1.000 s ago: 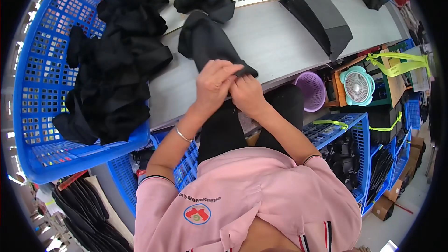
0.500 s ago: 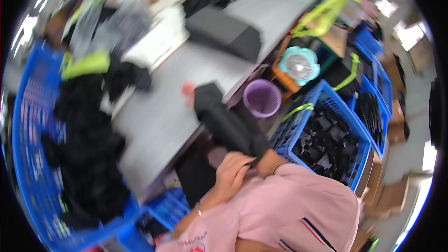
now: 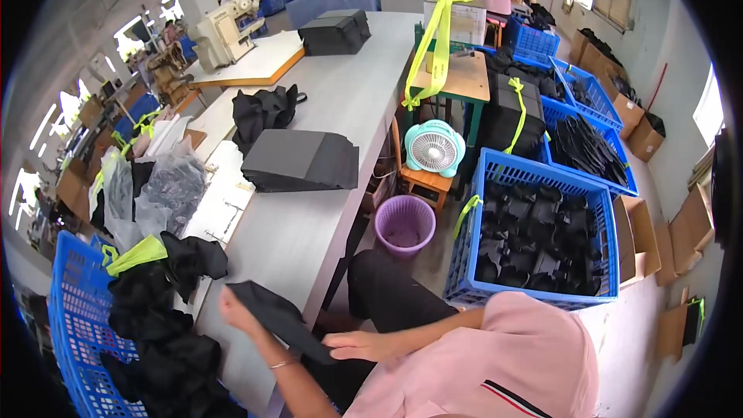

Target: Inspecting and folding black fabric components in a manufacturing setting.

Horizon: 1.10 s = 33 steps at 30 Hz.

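A long dark grey-black fabric piece (image 3: 280,316) is stretched between my two hands, slanting over the near edge of the grey worktable (image 3: 309,120). My left hand (image 3: 238,313), a bracelet on its wrist, closes on the far left end, its fingertips partly hidden. At the lower right end, my right hand (image 3: 354,345) pinches the fabric between thumb and fingers. On the table beyond lies a neat stack of black fabric pieces (image 3: 302,159), with a crumpled black cloth (image 3: 263,112) behind it. Farther back stands another black stack (image 3: 334,32).
A blue crate (image 3: 73,317) with heaped black cloth flanks the table's left side. To the right are a purple basket (image 3: 405,224), a turquoise fan (image 3: 435,147) on a wooden stool, and a blue crate (image 3: 610,251) of black pieces. A sewing machine (image 3: 228,31) stands far left.
My head view has swung and sharpened. My hands, close together before, are now apart, with my left hand out at the fabric's far end over the table.
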Available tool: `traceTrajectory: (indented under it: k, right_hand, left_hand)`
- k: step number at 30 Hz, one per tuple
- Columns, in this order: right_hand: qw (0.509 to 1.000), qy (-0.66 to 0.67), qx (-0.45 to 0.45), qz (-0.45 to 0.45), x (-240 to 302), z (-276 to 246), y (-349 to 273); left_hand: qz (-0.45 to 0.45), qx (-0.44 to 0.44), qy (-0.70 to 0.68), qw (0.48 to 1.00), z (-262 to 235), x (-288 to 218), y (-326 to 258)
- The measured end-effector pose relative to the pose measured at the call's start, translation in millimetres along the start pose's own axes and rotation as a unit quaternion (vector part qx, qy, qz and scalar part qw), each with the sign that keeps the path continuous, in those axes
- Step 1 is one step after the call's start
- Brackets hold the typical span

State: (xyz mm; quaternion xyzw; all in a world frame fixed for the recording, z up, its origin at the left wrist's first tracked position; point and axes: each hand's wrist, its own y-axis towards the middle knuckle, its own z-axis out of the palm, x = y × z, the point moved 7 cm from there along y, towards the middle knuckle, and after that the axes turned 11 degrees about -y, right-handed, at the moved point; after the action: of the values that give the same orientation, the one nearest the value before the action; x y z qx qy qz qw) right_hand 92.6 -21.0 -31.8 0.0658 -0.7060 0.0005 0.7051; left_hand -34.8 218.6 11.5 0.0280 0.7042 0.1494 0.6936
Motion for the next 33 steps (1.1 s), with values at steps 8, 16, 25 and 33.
traceTrajectory:
  k: [8,16,25,33]
  right_hand:
    - [0.968,-0.05,-0.228,0.095,2,-86,-36]
    - [0.854,-0.315,-0.401,-0.104,81,-118,-17]
    - [0.963,0.259,-0.073,0.034,49,-84,-49]
    - [0.991,0.049,-0.101,-0.078,65,-86,-4]
  left_hand:
    - [0.052,0.117,-0.1,0.987,16,-77,-67]
    - [0.153,0.344,-0.063,0.924,73,-142,-192]
    - [-0.098,0.195,-0.266,0.939,16,-100,-130]
    - [-0.46,0.449,-0.307,0.702,36,-66,-255]
